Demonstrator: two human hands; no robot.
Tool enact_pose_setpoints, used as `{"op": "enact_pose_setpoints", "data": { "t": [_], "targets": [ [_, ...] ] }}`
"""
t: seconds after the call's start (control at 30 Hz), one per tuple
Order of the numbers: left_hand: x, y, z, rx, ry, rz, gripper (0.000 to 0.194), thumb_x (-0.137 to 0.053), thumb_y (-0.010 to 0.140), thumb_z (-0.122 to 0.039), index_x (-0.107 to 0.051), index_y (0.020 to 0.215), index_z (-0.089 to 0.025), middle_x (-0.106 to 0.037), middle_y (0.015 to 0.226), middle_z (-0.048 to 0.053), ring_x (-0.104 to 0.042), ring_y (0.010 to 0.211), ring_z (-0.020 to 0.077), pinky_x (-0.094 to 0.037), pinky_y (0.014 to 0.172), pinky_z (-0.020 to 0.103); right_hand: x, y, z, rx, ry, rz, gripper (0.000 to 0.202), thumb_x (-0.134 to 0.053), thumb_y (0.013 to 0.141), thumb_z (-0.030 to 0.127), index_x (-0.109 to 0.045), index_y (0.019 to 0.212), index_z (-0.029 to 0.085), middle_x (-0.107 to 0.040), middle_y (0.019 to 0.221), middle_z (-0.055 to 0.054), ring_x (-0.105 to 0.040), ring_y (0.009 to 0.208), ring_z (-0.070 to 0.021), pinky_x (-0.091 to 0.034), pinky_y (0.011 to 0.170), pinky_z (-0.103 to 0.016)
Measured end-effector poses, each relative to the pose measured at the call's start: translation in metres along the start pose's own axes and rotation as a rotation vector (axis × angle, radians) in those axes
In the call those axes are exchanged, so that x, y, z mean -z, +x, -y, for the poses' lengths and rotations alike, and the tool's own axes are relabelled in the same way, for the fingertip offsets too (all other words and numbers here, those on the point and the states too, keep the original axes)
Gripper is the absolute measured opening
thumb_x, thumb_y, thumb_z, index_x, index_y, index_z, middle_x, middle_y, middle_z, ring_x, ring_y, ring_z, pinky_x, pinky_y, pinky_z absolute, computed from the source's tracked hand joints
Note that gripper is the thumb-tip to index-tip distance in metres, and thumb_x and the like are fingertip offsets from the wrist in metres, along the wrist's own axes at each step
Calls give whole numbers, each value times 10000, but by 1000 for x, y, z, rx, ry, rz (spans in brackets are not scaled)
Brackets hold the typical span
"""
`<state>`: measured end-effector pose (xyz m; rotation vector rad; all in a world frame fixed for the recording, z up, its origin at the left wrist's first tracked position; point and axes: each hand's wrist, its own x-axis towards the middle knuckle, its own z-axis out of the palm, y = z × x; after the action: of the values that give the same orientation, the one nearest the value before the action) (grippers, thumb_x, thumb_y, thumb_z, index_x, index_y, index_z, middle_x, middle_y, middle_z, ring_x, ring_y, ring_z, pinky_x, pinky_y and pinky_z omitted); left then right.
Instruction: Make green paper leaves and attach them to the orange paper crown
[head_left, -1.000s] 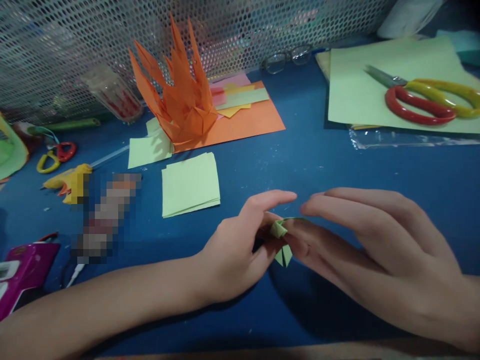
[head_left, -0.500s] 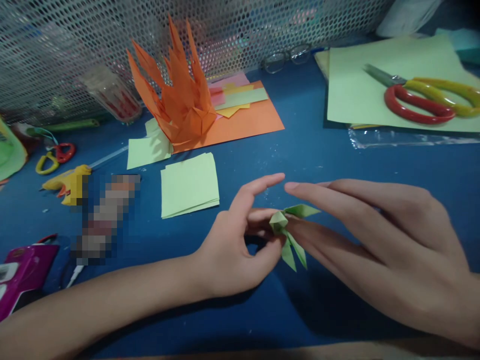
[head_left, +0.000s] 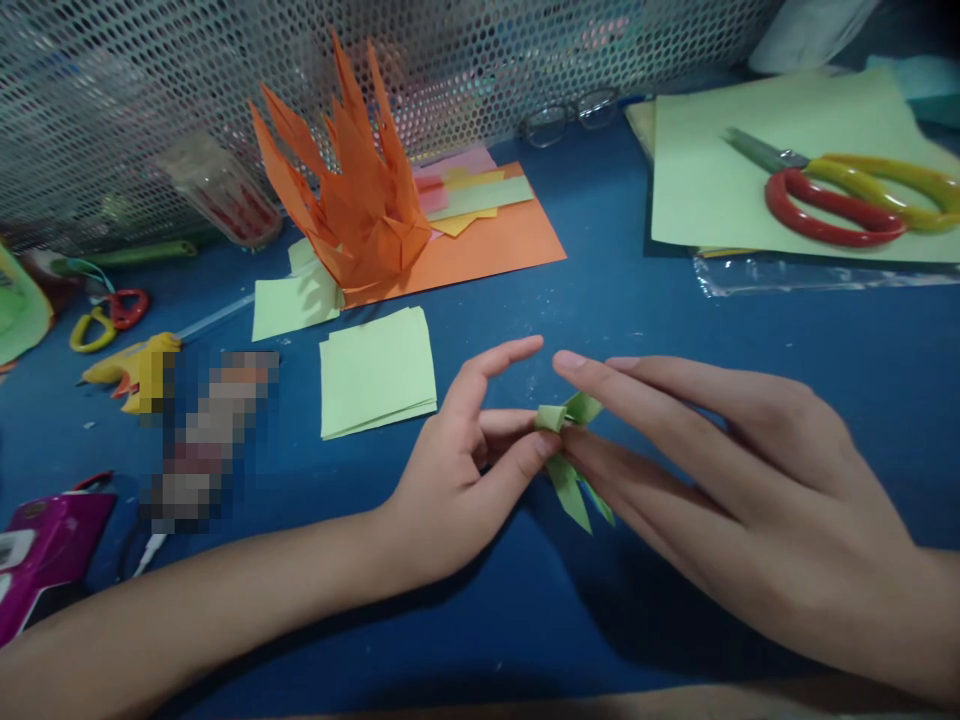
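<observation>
A small folded piece of light green paper (head_left: 568, 490), with several pointed tips, is held above the blue table between both hands. My left hand (head_left: 457, 480) pinches its upper left end between thumb and a bent finger, index finger raised. On its right side, my right hand (head_left: 750, 490) grips it with the thumb and a finger that is mostly hidden; the other fingers reach out over it. Left of my left hand lies a stack of square light green paper (head_left: 379, 375).
Behind stand an orange folded-paper piece (head_left: 367, 210) and a clear jar (head_left: 225, 190). Large scissors (head_left: 836, 205) rest on green sheets (head_left: 712, 130) at right. Glasses (head_left: 570, 118) lie by the mesh panel (head_left: 480, 70). Small scissors (head_left: 112, 312) and a yellow glue gun (head_left: 142, 365) are left.
The green folded paper has turned slightly between the fingers. My left thumb has moved up onto its top end, and both hands have shifted a little to the left.
</observation>
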<state>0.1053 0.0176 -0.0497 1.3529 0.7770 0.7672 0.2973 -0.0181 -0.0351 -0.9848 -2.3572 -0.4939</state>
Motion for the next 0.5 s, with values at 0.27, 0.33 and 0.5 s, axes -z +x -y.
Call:
{"op": "enact_pose_setpoints", "data": {
  "t": [0.27, 0.33, 0.5],
  "targets": [
    [1, 2, -1, -64, 13, -30, 435, -574, 975, -330, -427, 1377, -254, -659, 694, -44, -650, 677, 126, -563, 696, 240, 1, 1, -2, -32, 5, -25, 137, -648, 893, 88, -694, 1018, 114, -700, 1242, -185, -683, 1114, -332, -553, 817, -453],
    [0, 1, -2, -69, -10, -6, 427, -556, 983, -317, -411, 1379, -250, -692, 774, -17, -689, 777, 140, -579, 766, 255, 1, 1, -4, -29, 0, -30, 125, -656, 886, 93, -698, 1003, 111, -695, 1248, -192, -688, 1104, -342, -561, 802, -463],
    [-1, 2, 0, -71, 25, -14, 446, -599, 953, -268, -413, 1358, -271, -720, 795, -18, -650, 691, 124, -554, 668, 224, -2, -2, -4, -97, 41, -23, 146, -635, 900, 89, -683, 1022, 152, -677, 1300, -156, -651, 1171, -318, -542, 865, -472]
  ]
}}
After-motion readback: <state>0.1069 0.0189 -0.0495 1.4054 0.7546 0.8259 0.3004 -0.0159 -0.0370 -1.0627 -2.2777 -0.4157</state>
